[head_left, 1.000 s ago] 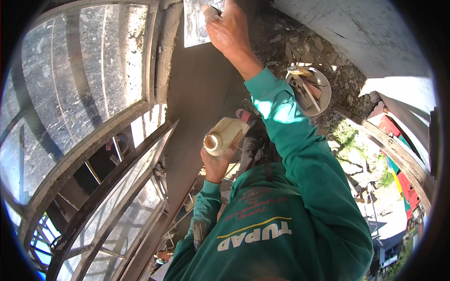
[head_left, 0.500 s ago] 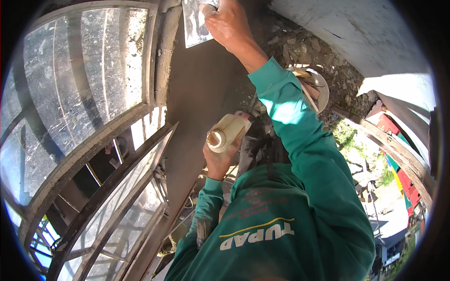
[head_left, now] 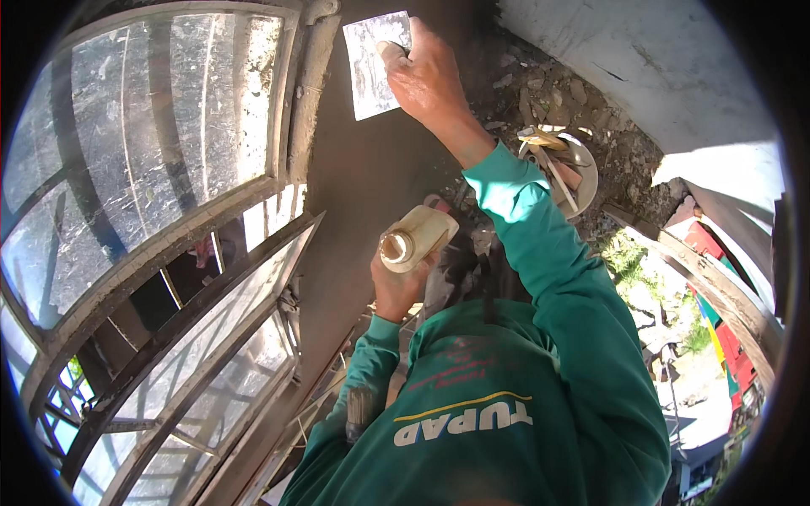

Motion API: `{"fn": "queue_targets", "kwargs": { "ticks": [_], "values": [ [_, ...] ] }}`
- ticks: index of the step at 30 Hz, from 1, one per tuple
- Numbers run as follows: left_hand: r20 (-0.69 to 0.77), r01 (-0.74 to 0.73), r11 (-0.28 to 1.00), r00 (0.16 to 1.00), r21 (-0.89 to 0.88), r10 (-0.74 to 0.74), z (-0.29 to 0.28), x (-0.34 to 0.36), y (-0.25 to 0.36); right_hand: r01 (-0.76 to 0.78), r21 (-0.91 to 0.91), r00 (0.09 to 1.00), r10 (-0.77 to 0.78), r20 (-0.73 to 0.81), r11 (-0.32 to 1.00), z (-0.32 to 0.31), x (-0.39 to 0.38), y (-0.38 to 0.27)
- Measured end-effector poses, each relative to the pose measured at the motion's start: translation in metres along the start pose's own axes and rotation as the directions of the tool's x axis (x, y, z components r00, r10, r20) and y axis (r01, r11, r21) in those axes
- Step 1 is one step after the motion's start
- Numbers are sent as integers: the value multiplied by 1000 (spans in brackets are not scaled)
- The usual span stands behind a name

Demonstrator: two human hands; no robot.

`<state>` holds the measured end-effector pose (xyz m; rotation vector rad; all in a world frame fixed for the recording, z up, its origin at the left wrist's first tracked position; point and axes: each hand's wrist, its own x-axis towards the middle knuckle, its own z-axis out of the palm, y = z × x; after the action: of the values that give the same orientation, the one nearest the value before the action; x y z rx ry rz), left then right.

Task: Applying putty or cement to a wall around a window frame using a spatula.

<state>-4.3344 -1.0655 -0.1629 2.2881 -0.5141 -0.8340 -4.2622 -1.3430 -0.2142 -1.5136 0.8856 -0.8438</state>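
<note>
Head view: toward 12 o'clock, the person's right hand (head_left: 429,80) is clamped on a thin, smeared rectangular plate (head_left: 371,67), thumb pressed over its face; whether the plate touches anything behind it cannot be told. Near the centre, the left hand (head_left: 395,291) is wrapped around a cream plastic jug (head_left: 434,236), its open mouth turned toward 8 o'clock. Beyond the right forearm, at 2 o'clock, a round bucket (head_left: 591,181) holds wooden strips. A framed window pane (head_left: 169,126) stands at 10 o'clock.
</note>
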Motion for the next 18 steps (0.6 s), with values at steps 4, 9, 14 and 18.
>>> {"fn": "queue_targets", "kwargs": {
  "ticks": [4, 9, 14, 18],
  "values": [
    [30, 30, 999, 999, -42, -29, 2, -2, -2, 74, -163, 996, -81, -37, 984, -19, 32, -19],
    [-4, 16, 988, 1000, -156, -16, 0, -5, -15, 154, -375, 986, -169, -7, 914, 3, 51, -45],
    [-158, -77, 961, 987, -266, 35, -1, -4, -13, 202, -549, 978, -140, 153, 811, 9, 63, -66],
    [-100, -46, 943, 995, -330, 13, -4, 1, -24, 214, -628, 976, -143, 163, 748, 11, 76, -85]
  ]
}}
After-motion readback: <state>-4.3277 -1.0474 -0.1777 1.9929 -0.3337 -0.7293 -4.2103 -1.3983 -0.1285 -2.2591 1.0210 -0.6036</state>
